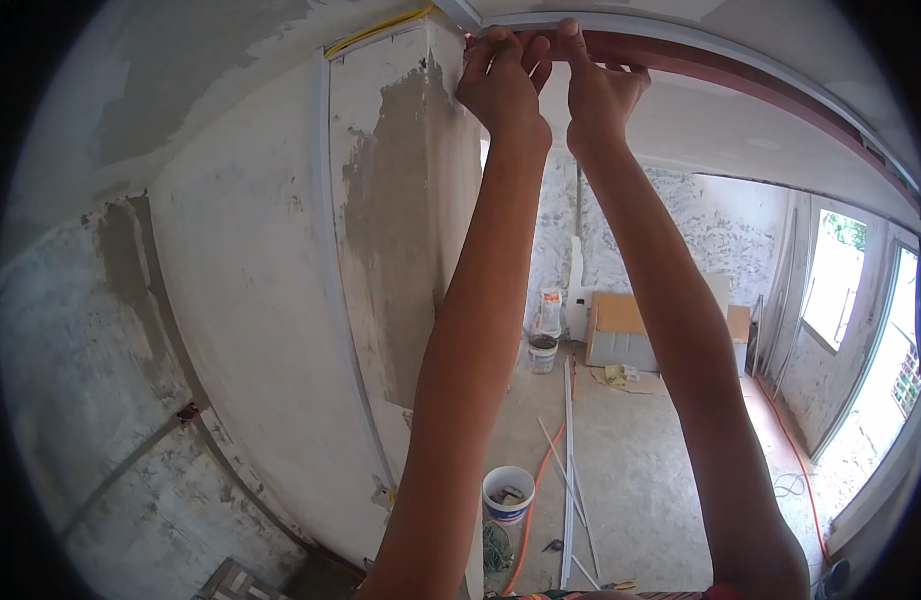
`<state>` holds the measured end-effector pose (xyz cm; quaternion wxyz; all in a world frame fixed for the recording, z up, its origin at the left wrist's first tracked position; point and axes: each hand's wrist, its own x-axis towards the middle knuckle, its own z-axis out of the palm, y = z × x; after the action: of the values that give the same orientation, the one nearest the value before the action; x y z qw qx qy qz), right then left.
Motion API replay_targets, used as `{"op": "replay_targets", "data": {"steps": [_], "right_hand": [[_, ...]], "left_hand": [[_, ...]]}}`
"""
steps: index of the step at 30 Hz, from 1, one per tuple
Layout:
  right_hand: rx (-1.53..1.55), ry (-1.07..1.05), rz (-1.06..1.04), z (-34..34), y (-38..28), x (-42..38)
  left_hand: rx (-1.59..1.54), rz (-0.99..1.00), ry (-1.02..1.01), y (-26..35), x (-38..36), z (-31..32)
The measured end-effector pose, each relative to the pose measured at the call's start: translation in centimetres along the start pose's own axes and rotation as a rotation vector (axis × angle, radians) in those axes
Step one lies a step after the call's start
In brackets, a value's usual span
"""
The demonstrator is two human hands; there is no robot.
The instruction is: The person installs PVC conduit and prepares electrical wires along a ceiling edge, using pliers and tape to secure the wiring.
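Both arms raised overhead. Left hand [502,82] and right hand [597,85] side by side, fingers curled, gripping red beam [740,75] at its left end, just beside plastered pillar [405,200]. Far below on floor: white bucket [508,494], orange hose [532,505], cardboard box [620,332].

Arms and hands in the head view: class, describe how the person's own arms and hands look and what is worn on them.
Both arms are bare from elbow to wrist: no sleeves or wristwear visible. The left hand and right hand wear no gloves. Rings cannot be made out.
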<state>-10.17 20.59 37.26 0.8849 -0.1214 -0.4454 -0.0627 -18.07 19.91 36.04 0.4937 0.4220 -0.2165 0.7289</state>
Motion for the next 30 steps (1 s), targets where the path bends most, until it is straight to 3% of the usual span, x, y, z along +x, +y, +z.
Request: {"op": "replay_targets", "data": {"steps": [8,11,20,23,30], "right_hand": [[0.194,0.021,0.106,2.0,-4.7,-2.4],[0.073,0.105,0.098,2.1,-4.2,-2.3],[0.174,-0.045,-0.044,1.9,-3.0,-3.1],[0.261,-0.073,0.075,2.2,-3.2,-3.0],[0.127,-0.022,0.077,2.8,-3.4,-2.5]], "left_hand": [[-0.089,0.041,0.027,-0.4,0.4,0.2],[-0.09,0.032,0.057,-0.3,0.3,0.3],[-0.098,0.041,0.036,-0.8,0.6,-0.2],[-0.071,0.038,0.041,-1.5,1.8,-0.5],[-0.136,0.009,0.005,-1.8,2.4,-0.5]]}}
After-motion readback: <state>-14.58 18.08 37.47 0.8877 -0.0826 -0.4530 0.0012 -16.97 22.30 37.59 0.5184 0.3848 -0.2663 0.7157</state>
